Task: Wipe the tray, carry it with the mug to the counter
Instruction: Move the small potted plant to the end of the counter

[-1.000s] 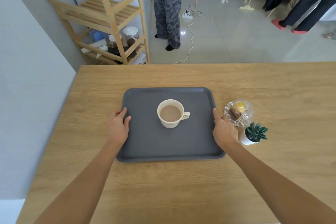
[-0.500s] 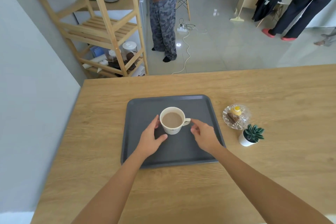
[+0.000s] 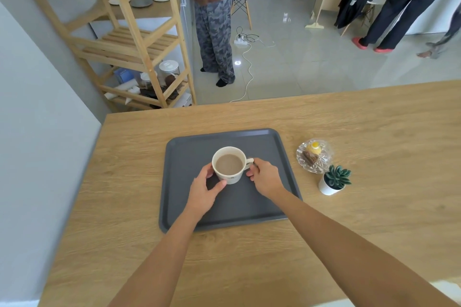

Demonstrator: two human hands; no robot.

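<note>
A cream ceramic mug [image 3: 230,165] filled with a milky brown drink stands upright near the middle of a flat dark grey rectangular plastic tray [image 3: 228,204], which lies on the light oak-grain wooden worktop [image 3: 374,219]. Both hands are now on the mug. The left hand [image 3: 203,188] cups its left and near wall, thumb touching the lower front and the other fingers curled round the far-left side, so that grip is wrapped against the mug's body. The right hand [image 3: 264,177] has its grip pinched on the mug's handle, fingertips meeting at the loop on the mug's right side.

Half a second earlier the hands were only closing in: the left hand lay open beside the mug with its thumb apart from the wall, and the right fingers reached toward the handle without touching it. A full second ago each hand held a side rim of the tray, left on the left rim and right on the right rim. The mug sits at much the same spot on the tray as before, and the tray lies in the same place relative to the things on its right.

Just right of the tray's far right corner sits a clear cut-glass dish [image 3: 314,159] holding a yellow sweet and a brown one. Nearer, just beside the dish, stands a small green succulent in a white pot [image 3: 334,180], apart from the tray's right rim.
</note>
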